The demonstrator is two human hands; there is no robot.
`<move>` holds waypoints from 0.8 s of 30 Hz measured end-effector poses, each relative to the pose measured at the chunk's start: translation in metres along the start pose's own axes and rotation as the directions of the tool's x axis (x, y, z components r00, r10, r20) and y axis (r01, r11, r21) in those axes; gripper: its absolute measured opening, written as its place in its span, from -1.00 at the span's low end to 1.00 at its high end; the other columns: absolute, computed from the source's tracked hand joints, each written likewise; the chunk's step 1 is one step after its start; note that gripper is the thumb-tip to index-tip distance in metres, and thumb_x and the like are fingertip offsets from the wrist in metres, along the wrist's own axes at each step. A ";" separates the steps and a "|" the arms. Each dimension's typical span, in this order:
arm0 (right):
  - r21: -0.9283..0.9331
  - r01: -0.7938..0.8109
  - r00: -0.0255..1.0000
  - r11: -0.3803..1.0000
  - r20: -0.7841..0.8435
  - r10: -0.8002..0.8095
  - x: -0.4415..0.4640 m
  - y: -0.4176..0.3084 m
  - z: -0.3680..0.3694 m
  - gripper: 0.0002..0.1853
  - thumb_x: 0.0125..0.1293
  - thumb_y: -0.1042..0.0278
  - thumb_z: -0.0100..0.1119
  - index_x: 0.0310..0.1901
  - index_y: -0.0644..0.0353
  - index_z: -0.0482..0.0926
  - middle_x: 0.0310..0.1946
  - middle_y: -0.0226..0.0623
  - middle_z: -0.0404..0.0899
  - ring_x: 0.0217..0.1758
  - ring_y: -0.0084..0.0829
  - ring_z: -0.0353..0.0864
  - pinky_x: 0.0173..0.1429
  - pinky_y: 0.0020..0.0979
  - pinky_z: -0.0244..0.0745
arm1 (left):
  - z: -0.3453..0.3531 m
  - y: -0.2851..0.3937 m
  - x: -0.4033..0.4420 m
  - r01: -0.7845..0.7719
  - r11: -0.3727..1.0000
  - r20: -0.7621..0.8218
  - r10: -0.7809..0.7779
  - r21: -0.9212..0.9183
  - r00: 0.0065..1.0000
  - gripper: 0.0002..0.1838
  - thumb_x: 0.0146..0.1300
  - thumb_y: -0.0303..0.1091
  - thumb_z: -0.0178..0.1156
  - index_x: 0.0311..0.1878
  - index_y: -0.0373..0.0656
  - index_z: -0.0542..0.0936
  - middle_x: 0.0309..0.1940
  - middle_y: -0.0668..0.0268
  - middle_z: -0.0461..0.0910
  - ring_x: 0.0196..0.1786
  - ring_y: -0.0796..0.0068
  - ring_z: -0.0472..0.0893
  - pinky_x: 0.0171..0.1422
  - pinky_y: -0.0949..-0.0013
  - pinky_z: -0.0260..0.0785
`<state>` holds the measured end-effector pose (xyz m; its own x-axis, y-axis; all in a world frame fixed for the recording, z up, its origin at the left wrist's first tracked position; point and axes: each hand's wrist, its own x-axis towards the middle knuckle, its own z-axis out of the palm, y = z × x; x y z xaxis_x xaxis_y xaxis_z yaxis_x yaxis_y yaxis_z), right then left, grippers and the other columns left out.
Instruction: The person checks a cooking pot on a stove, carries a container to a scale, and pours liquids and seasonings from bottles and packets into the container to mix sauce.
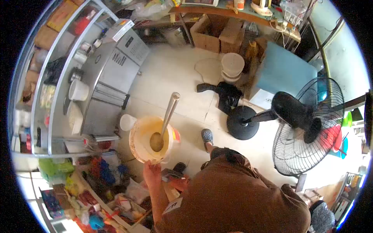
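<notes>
The left hand (152, 175) is curling nearly closed over the near rim of the bucket (136, 141) on the floor (182, 73); the rod (169, 112) is rising beyond the fingers, slanting right. The right hand isn't showing.

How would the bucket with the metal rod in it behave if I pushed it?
The bucket should stay stiff, as its round wall holds its shape. It might tip fairly readily, since the metal rod rises well above the rim. The left hand at the rim could steady it.
</notes>
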<state>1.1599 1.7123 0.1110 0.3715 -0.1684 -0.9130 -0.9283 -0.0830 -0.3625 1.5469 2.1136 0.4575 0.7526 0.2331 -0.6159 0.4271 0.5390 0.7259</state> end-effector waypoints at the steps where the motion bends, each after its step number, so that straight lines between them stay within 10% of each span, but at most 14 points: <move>1: -0.009 -0.007 1.000 1.000 0.012 0.007 0.010 -0.016 0.011 -0.84 0.13 0.33 0.08 -0.52 0.19 0.52 -0.67 -0.20 0.48 -0.61 -0.33 0.52 -0.50 -0.25 0.45 | 0.012 0.013 0.016 0.017 0.999 -0.002 -0.017 0.032 1.000 -0.81 0.24 -0.30 0.06 -0.16 -0.19 0.49 -0.38 0.30 0.58 -0.43 0.39 0.56 -0.41 0.36 0.43; 7: -0.317 0.238 0.971 0.918 0.043 -0.236 0.103 -0.172 0.005 -0.77 0.16 0.31 0.00 -0.59 0.15 0.53 -0.69 -0.19 0.48 -0.57 -0.33 0.53 -0.43 -0.23 0.46 | 0.052 0.097 0.096 0.041 0.998 0.201 -0.049 0.048 0.978 -0.85 0.22 -0.31 0.08 -0.22 -0.17 0.50 -0.33 0.32 0.61 -0.40 0.45 0.58 -0.34 0.42 0.48; 9: -0.766 0.465 0.707 0.443 0.020 -0.707 0.126 -0.245 -0.029 -0.81 0.15 0.32 0.01 -0.56 0.14 0.53 -0.69 -0.23 0.48 -0.59 -0.33 0.52 -0.47 -0.25 0.45 | 0.076 0.114 0.118 0.034 0.996 0.134 -0.046 0.086 0.990 -0.84 0.21 -0.30 0.09 -0.23 -0.17 0.51 -0.33 0.31 0.62 -0.39 0.45 0.59 -0.35 0.44 0.45; 10: -0.953 0.262 0.439 0.154 -0.024 -0.898 0.127 -0.289 -0.047 -0.85 0.12 0.33 0.03 -0.52 0.13 0.54 -0.69 -0.28 0.48 -0.62 -0.33 0.51 -0.51 -0.27 0.43 | 0.093 0.119 0.122 -0.014 0.995 0.036 0.010 0.097 0.999 -0.82 0.21 -0.27 0.10 -0.23 -0.16 0.51 -0.35 0.30 0.64 -0.36 0.45 0.60 -0.37 0.46 0.46; 11: -0.961 0.174 0.496 0.215 -0.103 -0.862 0.115 -0.343 -0.069 -0.85 0.16 0.33 0.03 -0.50 0.14 0.52 -0.70 -0.31 0.46 -0.63 -0.33 0.49 -0.52 -0.29 0.40 | 0.102 0.124 0.134 0.002 0.995 0.032 -0.005 0.102 0.999 -0.82 0.21 -0.27 0.10 -0.23 -0.16 0.51 -0.35 0.30 0.64 -0.36 0.45 0.60 -0.37 0.46 0.46; 14: -0.326 0.685 0.521 0.652 -0.407 -0.751 0.147 -0.415 -0.116 -0.80 0.19 0.31 0.02 -0.55 0.16 0.47 -0.70 -0.33 0.43 -0.60 -0.38 0.50 -0.51 -0.30 0.39 | 0.129 0.141 0.186 0.001 0.996 0.134 -0.014 0.094 0.991 -0.82 0.21 -0.26 0.10 -0.22 -0.16 0.52 -0.34 0.28 0.64 -0.34 0.44 0.60 -0.35 0.43 0.48; 18: -0.308 0.570 0.618 0.761 -0.450 -0.645 0.136 -0.487 -0.144 -0.75 0.19 0.29 0.02 -0.58 0.20 0.45 -0.68 -0.32 0.44 -0.58 -0.38 0.52 -0.50 -0.32 0.39 | 0.152 0.150 0.295 0.051 0.987 0.140 -0.073 0.154 0.987 -0.82 0.21 -0.28 0.11 -0.22 -0.18 0.51 -0.29 0.25 0.62 -0.31 0.41 0.60 -0.31 0.36 0.49; 20: -0.969 0.061 0.642 0.238 -0.145 -0.753 0.155 -0.499 -0.152 -0.82 0.08 0.24 0.11 -0.52 0.14 0.57 -0.62 -0.27 0.55 -0.48 -0.26 0.61 -0.39 -0.24 0.47 | 0.174 0.160 0.349 0.062 0.981 0.160 -0.092 0.182 0.983 -0.81 0.21 -0.29 0.11 -0.21 -0.19 0.51 -0.28 0.26 0.62 -0.31 0.40 0.59 -0.31 0.35 0.48; 24: -0.986 0.107 0.833 0.127 0.019 -0.552 0.140 -0.535 -0.155 -0.78 0.12 0.15 0.10 -0.30 0.08 0.60 -0.26 -0.23 0.59 -0.18 -0.24 0.57 -0.29 -0.22 0.45 | 0.267 0.176 0.400 0.046 0.972 0.171 -0.087 0.231 0.981 -0.78 0.17 -0.31 0.16 -0.19 -0.24 0.49 -0.26 0.24 0.57 -0.29 0.36 0.57 -0.33 0.39 0.47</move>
<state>1.7109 1.5812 0.2061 0.8221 -0.0758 -0.5642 -0.0639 -0.9971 0.0409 2.0571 2.0856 0.4207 0.7868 0.0436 -0.6156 0.5659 0.3473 0.7478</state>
